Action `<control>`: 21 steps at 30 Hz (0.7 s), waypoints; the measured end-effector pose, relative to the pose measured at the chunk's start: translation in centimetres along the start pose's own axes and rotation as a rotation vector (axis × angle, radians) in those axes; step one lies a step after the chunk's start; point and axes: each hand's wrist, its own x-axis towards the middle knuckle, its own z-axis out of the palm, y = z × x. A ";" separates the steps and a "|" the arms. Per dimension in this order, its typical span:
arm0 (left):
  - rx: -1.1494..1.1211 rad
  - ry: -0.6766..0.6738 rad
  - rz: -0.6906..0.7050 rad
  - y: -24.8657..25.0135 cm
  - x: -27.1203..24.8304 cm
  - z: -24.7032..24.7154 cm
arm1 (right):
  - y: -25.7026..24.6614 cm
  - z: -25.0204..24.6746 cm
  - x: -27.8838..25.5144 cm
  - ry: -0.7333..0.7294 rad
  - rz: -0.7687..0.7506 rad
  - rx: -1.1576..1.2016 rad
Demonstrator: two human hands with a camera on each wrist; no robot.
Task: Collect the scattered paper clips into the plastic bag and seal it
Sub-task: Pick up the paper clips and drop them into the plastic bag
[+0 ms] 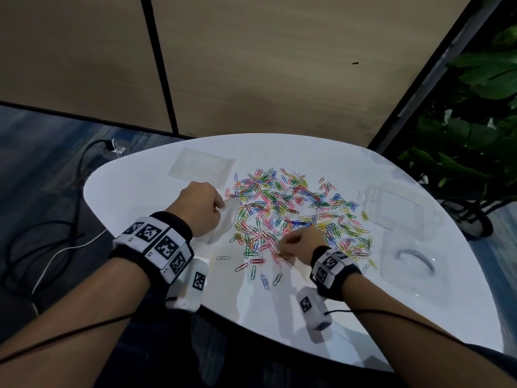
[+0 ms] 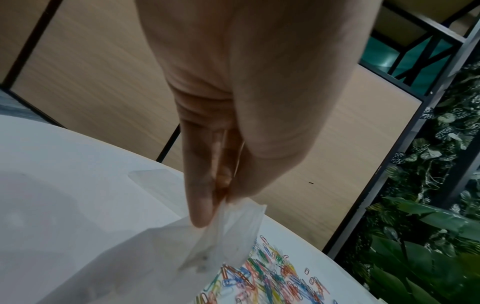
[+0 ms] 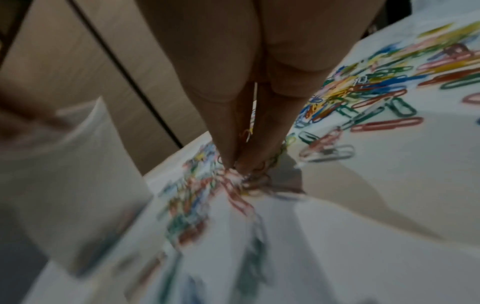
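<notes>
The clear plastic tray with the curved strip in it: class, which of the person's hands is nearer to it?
Right. The right hand works the paper clips just left of the tray; the left hand holds the plastic bag across the pile.

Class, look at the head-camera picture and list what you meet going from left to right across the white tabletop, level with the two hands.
left hand pinching the clear plastic bag → scattered coloured paper clips → right hand picking at clips on the near side of the spread → clear plastic tray near the right edge of the white table.
</notes>
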 end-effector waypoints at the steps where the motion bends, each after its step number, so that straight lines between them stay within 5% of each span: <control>1: -0.005 -0.004 0.002 0.0 0.0 0.1 | -0.6 -0.5 0.0 -0.019 0.026 0.159; 5: -0.037 -0.005 -0.007 -0.1 0.2 0.1 | -5.1 -1.2 -1.1 -0.110 -0.029 0.886; 9: -0.085 -0.005 -0.009 -0.1 0.2 0.0 | -10.0 1.5 -2.3 -0.180 -0.143 1.068; 12: -0.111 -0.002 -0.013 -0.2 0.4 -0.5 | -12.0 4.3 -2.6 -0.111 -0.185 0.969; 17: -0.154 0.044 -0.061 -1.4 0.5 -1.1 | -13.0 5.1 -1.9 -0.004 -0.381 0.290; 21: -0.132 0.124 -0.110 -3.0 0.5 -1.7 | -14.4 2.6 -1.7 0.073 -0.387 0.462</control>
